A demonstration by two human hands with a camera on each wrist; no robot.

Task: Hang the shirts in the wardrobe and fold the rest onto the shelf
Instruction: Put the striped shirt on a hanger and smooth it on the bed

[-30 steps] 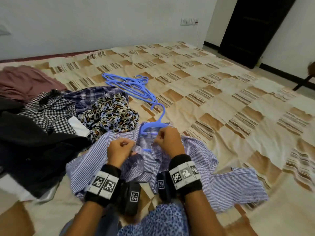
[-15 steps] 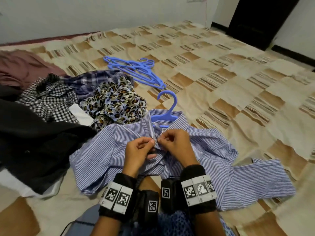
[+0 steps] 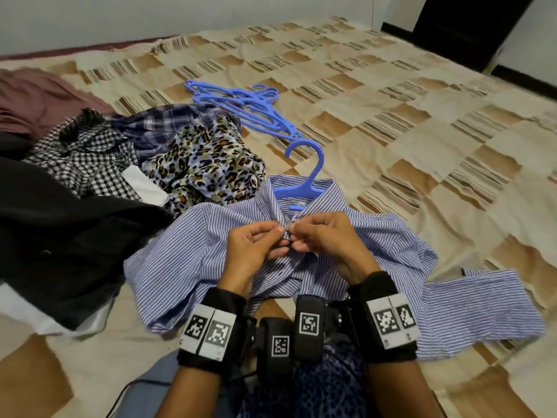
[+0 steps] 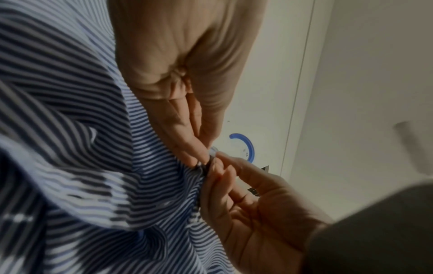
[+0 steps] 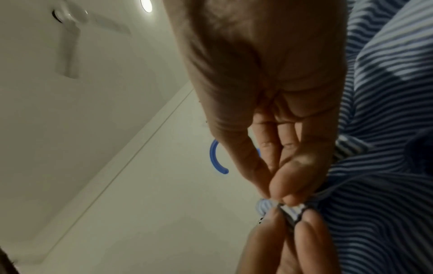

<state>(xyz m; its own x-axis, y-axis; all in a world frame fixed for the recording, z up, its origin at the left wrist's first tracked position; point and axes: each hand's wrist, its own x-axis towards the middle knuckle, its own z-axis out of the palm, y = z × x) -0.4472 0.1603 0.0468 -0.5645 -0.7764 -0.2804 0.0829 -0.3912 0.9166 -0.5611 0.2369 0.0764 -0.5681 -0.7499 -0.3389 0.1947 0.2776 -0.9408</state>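
- Left hand point(image 3: 253, 248) and right hand point(image 3: 324, 236) both pinch front placket of blue-white striped cotton shirt point(image 3: 193, 254), just below collar.
- Blue plastic hanger point(image 3: 304, 182) sits inside collar.

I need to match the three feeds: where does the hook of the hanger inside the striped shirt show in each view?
Head: the hook sits upper centre, rising from the shirt collar, beyond both hands.
Left wrist: a blue arc right of centre, behind the fingertips, against the pale wall.
Right wrist: a blue arc at centre, partly hidden by the right hand.
Shared landmark: the pinched shirt edge where the left hand and right hand meet.
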